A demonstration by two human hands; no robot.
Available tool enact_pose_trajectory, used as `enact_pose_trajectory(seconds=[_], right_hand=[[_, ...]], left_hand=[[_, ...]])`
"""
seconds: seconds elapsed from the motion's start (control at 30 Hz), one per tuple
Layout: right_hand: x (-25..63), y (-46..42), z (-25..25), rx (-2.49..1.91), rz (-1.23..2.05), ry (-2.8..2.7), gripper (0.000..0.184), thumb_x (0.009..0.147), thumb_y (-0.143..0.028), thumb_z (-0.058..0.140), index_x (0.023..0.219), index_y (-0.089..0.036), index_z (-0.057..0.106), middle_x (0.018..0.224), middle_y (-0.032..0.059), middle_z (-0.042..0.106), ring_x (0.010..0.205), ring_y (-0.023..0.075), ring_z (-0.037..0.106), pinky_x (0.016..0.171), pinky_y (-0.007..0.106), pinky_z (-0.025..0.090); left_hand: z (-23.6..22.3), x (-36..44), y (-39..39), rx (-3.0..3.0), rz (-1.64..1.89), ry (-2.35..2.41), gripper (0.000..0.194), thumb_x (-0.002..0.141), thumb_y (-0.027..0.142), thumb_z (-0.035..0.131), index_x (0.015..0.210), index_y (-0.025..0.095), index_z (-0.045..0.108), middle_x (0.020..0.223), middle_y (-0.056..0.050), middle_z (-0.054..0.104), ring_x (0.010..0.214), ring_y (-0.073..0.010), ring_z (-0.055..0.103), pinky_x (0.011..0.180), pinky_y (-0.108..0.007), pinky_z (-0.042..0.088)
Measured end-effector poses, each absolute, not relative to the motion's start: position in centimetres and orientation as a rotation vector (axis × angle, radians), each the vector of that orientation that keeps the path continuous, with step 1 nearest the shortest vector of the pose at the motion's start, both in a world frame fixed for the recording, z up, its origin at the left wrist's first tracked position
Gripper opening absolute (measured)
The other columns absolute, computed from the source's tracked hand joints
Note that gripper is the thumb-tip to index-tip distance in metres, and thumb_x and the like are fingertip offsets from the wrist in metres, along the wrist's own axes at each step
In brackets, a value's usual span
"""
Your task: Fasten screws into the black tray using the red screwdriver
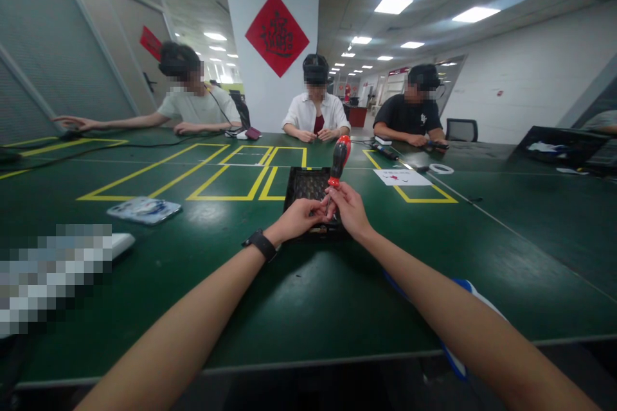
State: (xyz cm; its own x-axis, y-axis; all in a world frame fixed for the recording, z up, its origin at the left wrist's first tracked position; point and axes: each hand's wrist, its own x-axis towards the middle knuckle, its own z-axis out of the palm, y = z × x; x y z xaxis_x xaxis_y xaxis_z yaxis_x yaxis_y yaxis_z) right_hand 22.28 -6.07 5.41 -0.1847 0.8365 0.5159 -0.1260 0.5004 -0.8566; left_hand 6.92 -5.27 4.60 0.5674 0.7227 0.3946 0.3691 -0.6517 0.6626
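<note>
A screwdriver (340, 160) with a red and black handle stands nearly upright, tilted slightly right at the top. My right hand (353, 210) is closed, its fingers pinching the shaft just below the handle. Close to the lower end of the shaft, my left hand (301, 217) is also closed in a pinch; what lies between its fingertips is too small to make out. Both hands are over a shallow black case (290, 189) with a dark, textured inside. Its near part and the screwdriver's tip are largely hidden by my fingers.
Yellow tape outlines (207, 173) mark the green table (231, 308). A phone (144, 210) lies left, a printed sheet (403, 177) and a tape roll (441, 168) right. Blue-and-white material (475, 295) lies under my right forearm. Three people sit across the table.
</note>
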Motion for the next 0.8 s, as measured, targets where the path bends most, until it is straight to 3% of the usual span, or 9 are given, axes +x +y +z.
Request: enact_pose_trajectory(seconds=[0.2,0.43,0.8], right_hand=[[22.40,-6.12,5.43,-0.645,0.951,-1.516,0.033,0.082,-0.043,0.047,0.095,-0.015,0.057,0.072,-0.0001,0.059,0.043,0.0061,0.052,0.043,0.021,0.046],[22.49,-5.81,5.28,-0.624,0.940,-1.520,0.032,0.081,-0.042,0.050,0.096,-0.015,0.057,0.074,0.0009,0.061,0.045,0.0060,0.054,0.046,0.021,0.046],[22.51,-5.94,5.26,-0.615,0.992,-1.509,0.032,0.081,-0.043,0.050,0.096,-0.016,0.056,0.072,0.0001,0.059,0.044,0.0070,0.053,0.043,0.021,0.046]], left_hand=[[4.60,6.95,-5.22,2.292,0.895,0.900,0.020,0.078,0.030,0.054,0.084,0.014,0.065,0.080,-0.002,0.067,0.073,-0.0142,0.059,0.069,-0.024,0.042],[4.26,7.20,-4.94,2.363,0.924,1.038,0.026,0.075,0.039,0.057,0.074,0.013,0.060,0.067,0.000,0.060,0.061,-0.0108,0.050,0.060,-0.021,0.038],[4.58,7.09,-5.17,2.296,0.922,0.854,0.020,0.080,0.028,0.051,0.086,0.013,0.063,0.081,-0.003,0.066,0.075,-0.0142,0.058,0.073,-0.024,0.043]])
